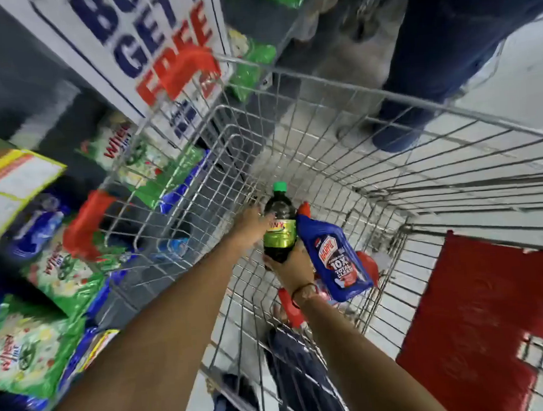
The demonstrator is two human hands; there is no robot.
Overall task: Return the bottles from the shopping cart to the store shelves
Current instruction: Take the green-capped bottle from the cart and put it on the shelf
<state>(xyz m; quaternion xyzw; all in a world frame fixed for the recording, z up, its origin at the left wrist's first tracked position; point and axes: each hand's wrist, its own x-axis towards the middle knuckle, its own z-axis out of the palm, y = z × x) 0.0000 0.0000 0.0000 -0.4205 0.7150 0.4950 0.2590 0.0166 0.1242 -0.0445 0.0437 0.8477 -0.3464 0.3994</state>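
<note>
Both hands are down in the wire cart point(340, 156): right hand point(291, 267) wrapped round the dark bottle point(279, 227), blue bottle point(334, 258) tucked against it; left hand point(249, 224) flat on the dark one. Shelves point(53, 244) left, someone's legs point(421, 78) just beyond the cart.

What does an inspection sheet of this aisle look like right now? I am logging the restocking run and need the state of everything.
Surface: wire shopping cart, basket seen from above, floor visible through the mesh.
Job's things: dark bottle with green cap and blue Harpic bottle with red cap, both held up inside the cart.
Clutter: nothing seen loose in the basket.
Grippers: left hand touching the dark bottle's side; right hand gripping under both bottles.
Cables: nothing seen.
Surroundings: shelves of green detergent packs on the left, a promotional sign above, another person's legs beyond the cart, red child-seat flap.
</note>
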